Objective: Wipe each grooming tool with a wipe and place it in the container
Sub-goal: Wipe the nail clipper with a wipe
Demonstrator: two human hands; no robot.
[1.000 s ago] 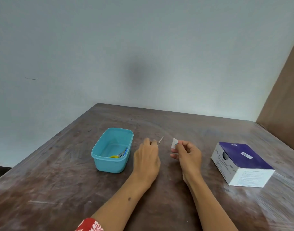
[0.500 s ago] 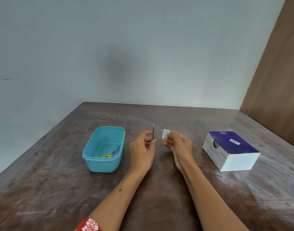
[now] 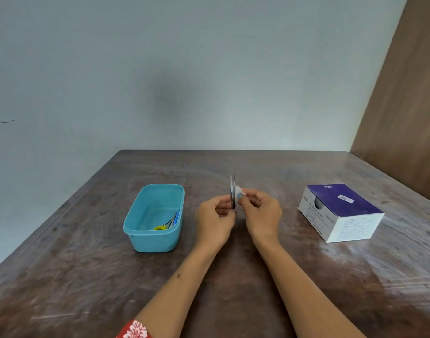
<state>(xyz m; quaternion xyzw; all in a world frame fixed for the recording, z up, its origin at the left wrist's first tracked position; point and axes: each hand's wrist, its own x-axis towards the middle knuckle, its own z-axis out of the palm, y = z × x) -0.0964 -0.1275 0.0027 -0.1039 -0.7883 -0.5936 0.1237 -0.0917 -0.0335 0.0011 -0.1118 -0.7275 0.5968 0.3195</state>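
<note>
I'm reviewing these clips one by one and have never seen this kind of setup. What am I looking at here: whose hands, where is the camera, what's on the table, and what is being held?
There is no machine here: a person works with bare hands, filmed by one wide-angle camera worn on their head, looking forward and down. The left hand pinches a thin metal grooming tool, standing upright. The right hand pinches a small white wipe against its side. On the brown table sits a turquoise container to the left, with a few tools already inside, too small to identify. To the right lies a purple and white box labelled alcohol swabs.
</note>
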